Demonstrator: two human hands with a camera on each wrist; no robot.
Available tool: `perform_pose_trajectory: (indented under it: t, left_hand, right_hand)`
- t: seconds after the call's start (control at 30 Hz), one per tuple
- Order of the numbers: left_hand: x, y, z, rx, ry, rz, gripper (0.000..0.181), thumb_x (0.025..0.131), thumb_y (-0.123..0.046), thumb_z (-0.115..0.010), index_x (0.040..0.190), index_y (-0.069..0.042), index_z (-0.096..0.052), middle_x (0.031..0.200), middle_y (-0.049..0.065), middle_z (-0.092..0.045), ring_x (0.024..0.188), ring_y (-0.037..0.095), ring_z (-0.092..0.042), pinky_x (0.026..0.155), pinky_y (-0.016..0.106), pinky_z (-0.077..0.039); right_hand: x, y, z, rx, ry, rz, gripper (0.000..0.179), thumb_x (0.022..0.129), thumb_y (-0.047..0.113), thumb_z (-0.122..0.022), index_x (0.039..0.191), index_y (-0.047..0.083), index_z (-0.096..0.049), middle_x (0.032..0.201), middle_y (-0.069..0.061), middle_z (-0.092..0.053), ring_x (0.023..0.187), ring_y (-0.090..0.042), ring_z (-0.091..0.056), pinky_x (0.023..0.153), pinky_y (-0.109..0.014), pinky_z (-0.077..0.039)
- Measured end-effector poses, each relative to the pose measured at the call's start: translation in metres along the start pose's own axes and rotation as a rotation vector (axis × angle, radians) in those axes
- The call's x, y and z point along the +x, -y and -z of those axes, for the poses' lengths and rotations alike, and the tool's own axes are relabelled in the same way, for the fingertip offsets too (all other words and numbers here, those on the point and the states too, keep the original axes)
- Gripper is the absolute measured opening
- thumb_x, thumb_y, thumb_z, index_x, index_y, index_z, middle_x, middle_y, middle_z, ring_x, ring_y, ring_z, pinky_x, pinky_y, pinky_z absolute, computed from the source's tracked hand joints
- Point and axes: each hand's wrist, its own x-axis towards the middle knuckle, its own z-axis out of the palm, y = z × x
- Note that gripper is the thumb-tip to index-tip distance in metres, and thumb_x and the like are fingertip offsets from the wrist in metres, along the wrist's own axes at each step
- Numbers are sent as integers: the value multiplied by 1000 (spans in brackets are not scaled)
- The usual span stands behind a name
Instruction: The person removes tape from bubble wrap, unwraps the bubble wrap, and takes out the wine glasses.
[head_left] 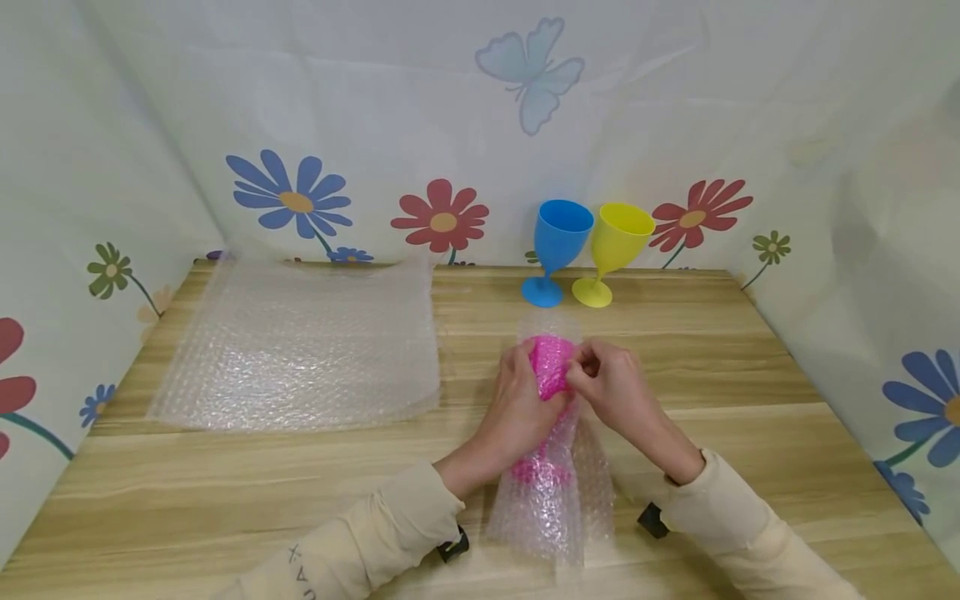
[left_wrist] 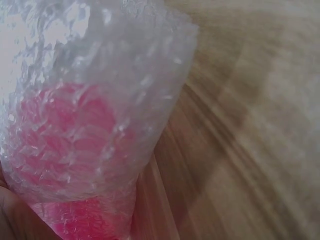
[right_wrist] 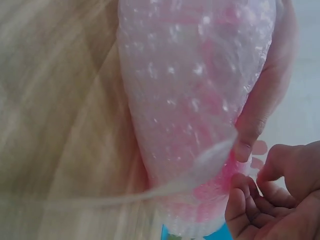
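A pink goblet (head_left: 553, 367) lies wrapped in a clear sheet of bubble wrap (head_left: 551, 508), its bowl toward the back and its foot toward me. My left hand (head_left: 522, 404) grips the wrapped bowl from the left, thumb across the front. At the bowl's right side my right hand (head_left: 615, 383) has its fingers curled, thumb and fingertips pinching at the wrap's edge. In the right wrist view the right hand (right_wrist: 280, 200) is close beside the left thumb (right_wrist: 245, 145), and a loose wrap edge (right_wrist: 210, 160) crosses the bundle. Pink shows through the plastic in the left wrist view.
A blue goblet (head_left: 562, 233) and a yellow goblet (head_left: 619, 237) stand upright at the back of the wooden table (head_left: 360, 483). Another bubble wrap sheet (head_left: 307, 342) lies flat at the left. A flower-printed cloth (head_left: 360, 108) surrounds the table's back and sides.
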Motion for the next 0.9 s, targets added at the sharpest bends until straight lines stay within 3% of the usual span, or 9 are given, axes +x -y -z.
perform_pose_trajectory:
  t: [0.13, 0.3, 0.4, 0.5, 0.63, 0.8, 0.9]
  left_hand:
    - [0, -1, 0, -6, 6, 9, 83, 94, -23, -77, 156, -2, -27, 147, 17, -39, 130, 32, -50, 108, 46, -46]
    - [1, -1, 0, -15, 15, 8, 83, 93, -20, -78, 156, -3, -27, 144, 17, -39, 126, 31, -52, 104, 45, -50]
    - [2, -2, 2, -4, 26, 30, 83, 92, -21, -79, 155, -3, -28, 143, 17, -38, 121, 30, -54, 98, 43, -54]
    - [5, -4, 4, 20, 42, 67, 83, 92, -24, -79, 154, -2, -28, 142, 17, -36, 116, 29, -55, 94, 41, -55]
    - [8, -5, 6, 113, 37, 78, 84, 90, -27, -81, 151, 3, -30, 139, 19, -38, 116, 30, -52, 99, 42, -52]
    - [11, -6, 9, 261, -5, 21, 85, 84, -31, -84, 141, 10, -36, 126, 18, -41, 116, 30, -44, 104, 43, -45]
    - [9, -6, 11, 273, -3, -6, 84, 87, -31, -82, 145, 7, -35, 131, 18, -42, 121, 31, -45, 106, 43, -45]
  right_hand:
    - [-2, -3, -2, 27, -34, -20, 9, 86, -7, -63, 87, 1, -63, 75, -6, -64, 67, -15, -56, 57, -21, -48]
    - [-4, -9, -3, 227, -32, -92, 16, 88, -13, -62, 102, -6, -58, 85, -15, -68, 75, -14, -61, 65, -19, -51]
    - [-5, -9, 0, 405, -28, -203, 16, 94, -11, -60, 108, -9, -54, 90, -17, -68, 79, -12, -64, 72, -22, -56]
    - [-6, -6, 5, 580, -46, -365, 13, 98, -7, -59, 108, -7, -51, 89, -12, -66, 80, -13, -68, 80, -30, -60]
    - [-7, -1, 10, 730, -72, -526, 12, 101, -2, -59, 108, -3, -49, 88, -7, -64, 80, -16, -68, 83, -40, -61]
    - [-7, 1, 11, 830, -87, -552, 12, 103, 1, -58, 109, -1, -47, 94, -10, -66, 81, -16, -66, 83, -43, -61]
    - [-7, 0, 11, 904, -112, -551, 10, 104, -1, -56, 108, 1, -47, 93, -9, -67, 80, -15, -65, 82, -41, -61]
